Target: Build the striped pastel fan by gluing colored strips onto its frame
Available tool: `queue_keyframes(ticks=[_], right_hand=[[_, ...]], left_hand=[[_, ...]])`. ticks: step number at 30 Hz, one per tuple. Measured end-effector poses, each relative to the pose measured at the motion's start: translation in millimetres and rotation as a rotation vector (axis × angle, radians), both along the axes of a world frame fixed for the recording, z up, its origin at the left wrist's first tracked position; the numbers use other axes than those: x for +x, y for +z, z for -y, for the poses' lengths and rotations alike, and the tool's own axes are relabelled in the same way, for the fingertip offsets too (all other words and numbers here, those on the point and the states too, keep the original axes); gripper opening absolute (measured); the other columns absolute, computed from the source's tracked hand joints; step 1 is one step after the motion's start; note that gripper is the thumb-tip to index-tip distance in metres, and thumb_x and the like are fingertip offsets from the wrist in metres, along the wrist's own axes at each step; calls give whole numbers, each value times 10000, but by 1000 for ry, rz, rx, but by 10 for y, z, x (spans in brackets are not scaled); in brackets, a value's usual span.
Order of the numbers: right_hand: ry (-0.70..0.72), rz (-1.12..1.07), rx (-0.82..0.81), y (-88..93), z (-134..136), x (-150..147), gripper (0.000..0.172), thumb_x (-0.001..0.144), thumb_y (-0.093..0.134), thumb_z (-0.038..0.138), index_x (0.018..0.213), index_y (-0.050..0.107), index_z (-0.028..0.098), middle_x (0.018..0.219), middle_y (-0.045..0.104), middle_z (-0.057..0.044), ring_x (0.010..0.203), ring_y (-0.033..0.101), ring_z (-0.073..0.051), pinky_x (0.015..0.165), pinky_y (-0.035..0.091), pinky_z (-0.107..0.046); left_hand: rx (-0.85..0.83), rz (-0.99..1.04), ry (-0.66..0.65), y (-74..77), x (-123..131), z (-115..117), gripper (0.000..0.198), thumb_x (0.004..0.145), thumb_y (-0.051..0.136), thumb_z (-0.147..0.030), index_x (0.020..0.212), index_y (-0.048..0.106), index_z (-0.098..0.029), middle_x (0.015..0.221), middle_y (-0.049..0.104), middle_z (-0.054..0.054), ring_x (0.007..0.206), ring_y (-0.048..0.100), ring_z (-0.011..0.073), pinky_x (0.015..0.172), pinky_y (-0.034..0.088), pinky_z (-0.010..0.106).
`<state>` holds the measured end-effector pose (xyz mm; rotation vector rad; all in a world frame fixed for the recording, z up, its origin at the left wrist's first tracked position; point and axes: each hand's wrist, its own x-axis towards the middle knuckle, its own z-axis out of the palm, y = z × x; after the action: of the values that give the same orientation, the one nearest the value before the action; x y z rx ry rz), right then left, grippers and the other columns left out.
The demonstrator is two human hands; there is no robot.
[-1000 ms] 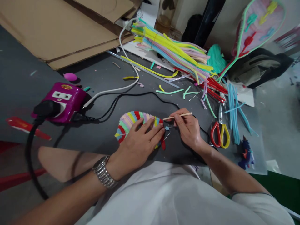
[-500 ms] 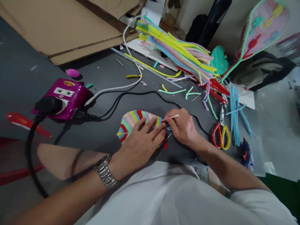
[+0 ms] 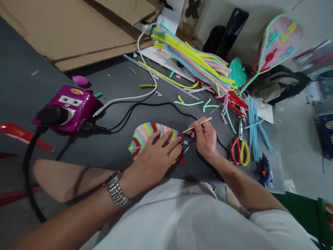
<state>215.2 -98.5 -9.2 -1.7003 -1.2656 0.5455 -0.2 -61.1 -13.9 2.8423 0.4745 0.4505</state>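
Observation:
A fan-shaped piece of striped pipe cleaners (image 3: 145, 135) in pastel and red lies on the dark grey table (image 3: 109, 156). My left hand (image 3: 156, 158) rests flat on it, fingers spread, pressing it down. My right hand (image 3: 205, 139) is just right of the piece, pinched around a thin wooden stick (image 3: 197, 125) that points up and to the right. A small blue bit and a thin wire (image 3: 185, 143) sit between the two hands at the piece's right tip.
A magenta power strip (image 3: 69, 107) with black and white cords stands at the left. Bundled pipe cleaners (image 3: 192, 62) lie at the back, cardboard sheets (image 3: 78, 31) at the back left. Red-and-yellow scissors (image 3: 240, 149) and a blue glue gun (image 3: 264, 170) lie at the right.
My right hand pushed the stick in toward the piece's tip, then drew back so the stick angles up right again. My left hand stayed pressed on the piece.

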Motion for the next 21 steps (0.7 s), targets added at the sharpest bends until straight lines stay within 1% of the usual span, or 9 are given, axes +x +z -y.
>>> queue_keyframes(ticks=[5, 9, 12, 15, 21], right_hand=[[135, 80, -4, 5, 8, -4, 388, 1102, 458, 498, 858, 598, 231, 785, 678, -9, 610, 618, -114, 609, 492, -252], [166, 148, 0, 43, 8, 12, 361, 1113, 432, 430, 855, 588, 233, 835, 678, -22, 627, 614, -115, 624, 499, -264], [192, 189, -6, 63, 27, 39, 340, 1109, 444, 404, 853, 591, 234, 837, 691, -31, 639, 618, -123, 633, 502, -274], [196, 160, -37, 58, 46, 48, 374, 1105, 450, 451, 844, 608, 234, 831, 702, -42, 652, 629, -134, 635, 513, -281], [149, -37, -74, 29, 43, 27, 474, 1065, 498, 608, 821, 630, 223, 844, 717, -42, 641, 642, -128, 630, 539, -274]], left_hand=[[0, -2, -2, 12, 6, -7, 320, 1039, 516, -151, 1324, 661, -157, 1508, 656, 89, 1416, 543, 409, 1117, 467, 604], [-15, 6, -11, 18, 2, -12, 333, 1025, 524, -137, 1327, 664, -151, 1512, 651, 106, 1422, 540, 416, 1112, 468, 617], [-19, 10, -7, 17, -6, -14, 330, 1024, 534, -144, 1325, 668, -156, 1509, 653, 111, 1423, 542, 413, 1114, 466, 613], [-16, 18, -7, 14, -15, -14, 310, 1028, 541, -158, 1306, 677, -159, 1508, 655, 106, 1423, 544, 415, 1121, 463, 606], [-23, 16, -18, -26, -22, -9, 308, 1023, 550, -161, 1299, 686, -171, 1540, 630, 91, 1444, 519, 411, 1148, 442, 611]])
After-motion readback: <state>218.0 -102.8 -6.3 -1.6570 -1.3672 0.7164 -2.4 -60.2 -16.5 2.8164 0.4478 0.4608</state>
